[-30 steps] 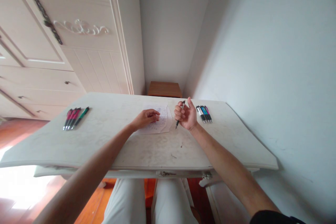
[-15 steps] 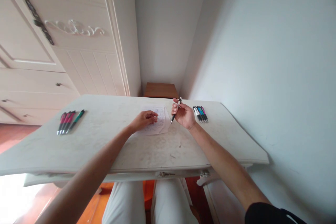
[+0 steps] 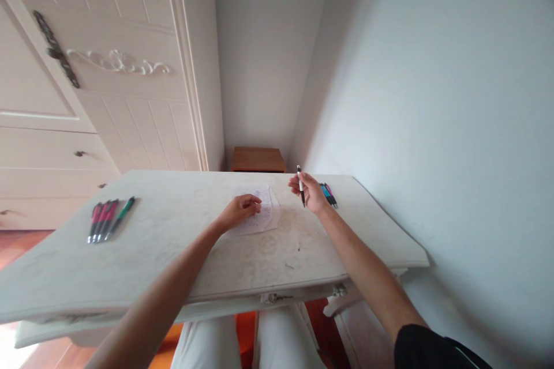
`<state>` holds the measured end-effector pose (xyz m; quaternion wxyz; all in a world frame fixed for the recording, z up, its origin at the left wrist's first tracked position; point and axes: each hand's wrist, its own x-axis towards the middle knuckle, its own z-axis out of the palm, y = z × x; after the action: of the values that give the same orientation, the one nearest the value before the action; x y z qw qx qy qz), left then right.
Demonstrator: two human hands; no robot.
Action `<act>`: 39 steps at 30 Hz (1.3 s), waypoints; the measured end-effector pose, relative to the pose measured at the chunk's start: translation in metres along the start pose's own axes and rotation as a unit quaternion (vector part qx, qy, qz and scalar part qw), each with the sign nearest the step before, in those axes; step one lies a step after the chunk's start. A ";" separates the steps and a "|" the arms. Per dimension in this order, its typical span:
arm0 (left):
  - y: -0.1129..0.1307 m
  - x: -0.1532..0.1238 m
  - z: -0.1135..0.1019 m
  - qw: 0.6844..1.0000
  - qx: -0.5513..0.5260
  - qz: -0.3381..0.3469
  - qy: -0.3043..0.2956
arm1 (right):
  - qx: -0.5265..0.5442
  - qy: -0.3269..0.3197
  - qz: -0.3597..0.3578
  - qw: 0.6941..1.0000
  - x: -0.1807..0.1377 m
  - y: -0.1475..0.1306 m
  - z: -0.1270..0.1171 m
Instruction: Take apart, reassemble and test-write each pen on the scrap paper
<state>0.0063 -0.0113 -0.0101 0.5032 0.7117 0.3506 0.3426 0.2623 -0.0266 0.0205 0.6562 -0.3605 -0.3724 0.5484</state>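
My right hand (image 3: 309, 192) is closed around a white and black pen (image 3: 302, 185), held steeply above the table with its tip pointing down. Loosely curled, my left hand (image 3: 239, 210) rests on the written paper (image 3: 265, 218) with its fingers a little apart and nothing in them. The paper is covered in small handwriting, and my left hand hides part of it. Just right of my right hand lies a group of pens (image 3: 329, 195) in blue, purple and other colours, partly hidden behind the hand.
On the left of the white table (image 3: 173, 259) lie several pink pens (image 3: 104, 219) and a green pen (image 3: 121, 217), side by side. A brown wooden box-like piece (image 3: 258, 158) stands beyond the far edge. A cream wardrobe (image 3: 142, 121) is at left, a wall at right.
My right hand has moved right with the pen, towards the pen group, and the pen has turned more upright. My left hand stays on the paper. The view has shifted slightly.
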 end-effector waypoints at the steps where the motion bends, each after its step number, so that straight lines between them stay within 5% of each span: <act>1: 0.000 0.000 0.000 1.000 0.000 0.000 0.001 | -0.012 0.005 -0.019 1.000 0.001 -0.003 -0.003; 9: 0.003 0.000 -0.001 1.000 -0.002 -0.003 -0.006 | -0.140 0.177 -0.124 0.966 0.013 -0.040 -0.073; 18: 0.002 0.002 0.000 1.000 -0.002 -0.005 -0.005 | -0.338 0.209 -0.032 0.917 0.004 -0.081 -0.153; 31: -0.001 0.003 -0.002 1.000 0.010 -0.026 0.001 | -0.605 0.207 0.064 0.766 0.037 -0.059 -0.166; 39: 0.003 0.003 -0.002 1.000 0.013 -0.026 0.000 | -0.671 0.195 0.050 0.714 0.034 -0.058 -0.168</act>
<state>0.0067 -0.0088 -0.0067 0.5025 0.7087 0.3739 0.3247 0.4410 -0.0120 -0.0030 0.2715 -0.8230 -0.4879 0.1046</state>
